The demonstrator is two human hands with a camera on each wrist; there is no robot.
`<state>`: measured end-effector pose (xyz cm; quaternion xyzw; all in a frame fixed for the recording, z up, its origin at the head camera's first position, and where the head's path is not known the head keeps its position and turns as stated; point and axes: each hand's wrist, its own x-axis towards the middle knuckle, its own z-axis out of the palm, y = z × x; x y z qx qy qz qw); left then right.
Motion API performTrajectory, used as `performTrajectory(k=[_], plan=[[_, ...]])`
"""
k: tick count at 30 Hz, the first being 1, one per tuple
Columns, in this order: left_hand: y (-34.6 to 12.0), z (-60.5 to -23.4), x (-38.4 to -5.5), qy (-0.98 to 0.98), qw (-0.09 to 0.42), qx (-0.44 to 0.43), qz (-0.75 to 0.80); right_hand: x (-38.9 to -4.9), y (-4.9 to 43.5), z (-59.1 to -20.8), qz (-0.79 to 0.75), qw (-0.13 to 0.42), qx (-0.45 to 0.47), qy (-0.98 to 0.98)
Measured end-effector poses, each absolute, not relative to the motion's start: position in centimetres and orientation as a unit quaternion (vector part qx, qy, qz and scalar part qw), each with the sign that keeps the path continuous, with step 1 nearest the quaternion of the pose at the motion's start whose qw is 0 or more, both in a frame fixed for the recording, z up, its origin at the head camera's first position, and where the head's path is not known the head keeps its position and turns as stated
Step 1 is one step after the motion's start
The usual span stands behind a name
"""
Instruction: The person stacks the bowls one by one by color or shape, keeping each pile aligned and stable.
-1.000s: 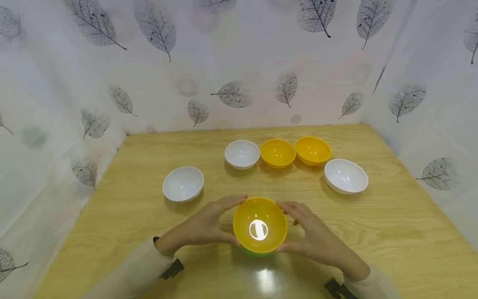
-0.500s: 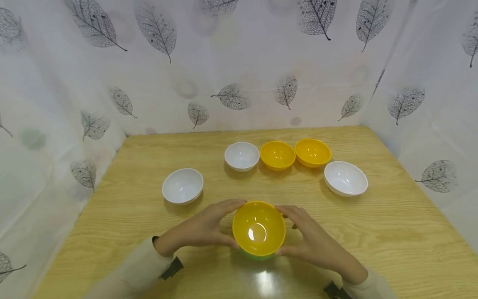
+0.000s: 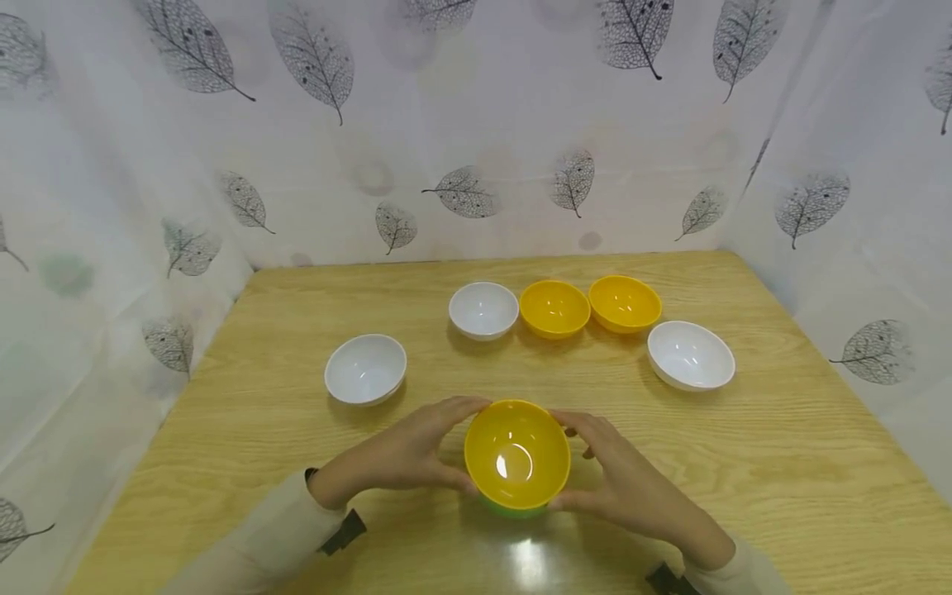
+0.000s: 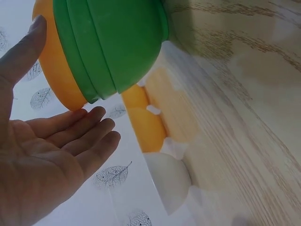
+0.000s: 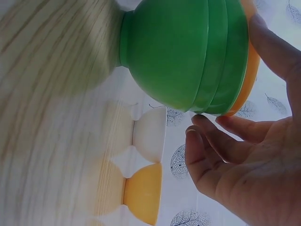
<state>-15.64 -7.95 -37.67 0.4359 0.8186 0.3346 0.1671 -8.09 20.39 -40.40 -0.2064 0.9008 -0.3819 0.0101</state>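
Note:
A yellow bowl tops a stack near the front middle of the table, nested in green bowls that stand upright on the wood. My left hand holds the yellow bowl from the left, its thumb on the near side and fingertips at the far side. On the opposite side, my right hand holds the same bowl, thumb near and fingertips far. Both wrist views show each thumb on the yellow rim; the lower fingers lie beside the green bowls. The yellow bowl's underside is hidden inside the stack.
Behind the stack stand a white bowl and two yellow bowls, one central and another further right. More white bowls lie at left and right. A leaf-print curtain encloses the table's back and sides.
Since one second ago the yellow bowl has come slightly lower in the head view, both hands with it, while that view also shifted a little. Over the last half second almost nothing moved.

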Motion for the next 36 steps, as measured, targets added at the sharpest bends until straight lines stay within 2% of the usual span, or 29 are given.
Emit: performTrajectory(k=[9,13,15,17,20,22,28,36], plan=[[-7.8,-37.8,-15.8,0.819,0.179,0.443,0.318,-7.7,20.8,-40.5,-0.379,0.012,-0.204,0.903],[-8.0,-36.8,-16.1,0.826,0.178,0.431,0.315,-7.9,21.5,-40.4,-0.389,-0.019,-0.224,0.894],[-8.5,-35.9,-16.5,0.835,0.141,0.414,0.335,-8.1,21.8,-40.3,-0.405,-0.048,-0.228,0.884],[-9.0,-35.1,-17.1,0.841,0.082,0.388,0.369,-8.4,21.9,-40.3,-0.421,-0.083,-0.207,0.879],[-9.6,-33.7,-18.4,0.833,-0.011,0.348,0.429,-9.0,22.2,-40.1,-0.466,-0.134,-0.152,0.861],[-9.8,-32.7,-19.3,0.824,-0.048,0.322,0.464,-9.2,22.5,-39.9,-0.497,-0.148,-0.104,0.849],[-8.8,-30.5,-22.9,0.791,-0.103,0.290,0.529,-10.0,23.5,-39.1,-0.587,-0.114,-0.015,0.802],[-5.0,-29.5,-27.1,0.783,-0.151,0.299,0.525,-11.7,23.7,-38.6,-0.727,-0.100,-0.032,0.678]])
